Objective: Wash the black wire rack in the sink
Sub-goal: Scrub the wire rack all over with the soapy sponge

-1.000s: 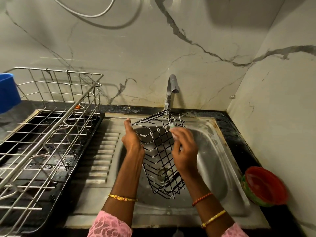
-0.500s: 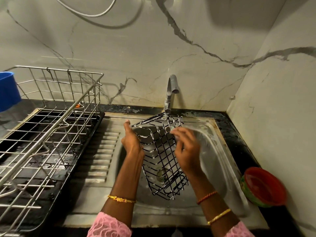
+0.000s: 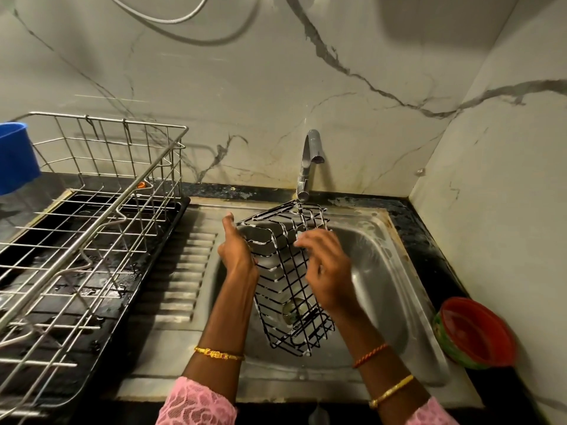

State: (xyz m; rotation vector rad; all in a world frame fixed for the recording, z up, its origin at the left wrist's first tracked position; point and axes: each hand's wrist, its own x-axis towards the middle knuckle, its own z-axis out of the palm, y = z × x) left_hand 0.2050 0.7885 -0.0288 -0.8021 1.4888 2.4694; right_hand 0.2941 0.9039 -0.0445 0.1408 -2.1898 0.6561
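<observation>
The black wire rack (image 3: 291, 289) is a box-shaped basket with white suds on its wires, held tilted over the steel sink (image 3: 395, 289), its far end just below the tap (image 3: 310, 161). My left hand (image 3: 236, 253) grips the rack's left side, thumb raised along the upper rim. My right hand (image 3: 328, 271) lies over the rack's right side, blurred, its fingers spread and slightly bent on the wires. The sink drain (image 3: 293, 311) shows through the rack's mesh.
A large steel dish rack (image 3: 92, 216) on a black tray fills the left counter. A blue container (image 3: 15, 157) stands at the far left edge. A red and green bowl (image 3: 475, 332) sits on the dark counter at the right, against the wall.
My right hand has slid back and forth along the rack's right side. The rack has shifted slightly in my grip. The left hand has stayed in place.
</observation>
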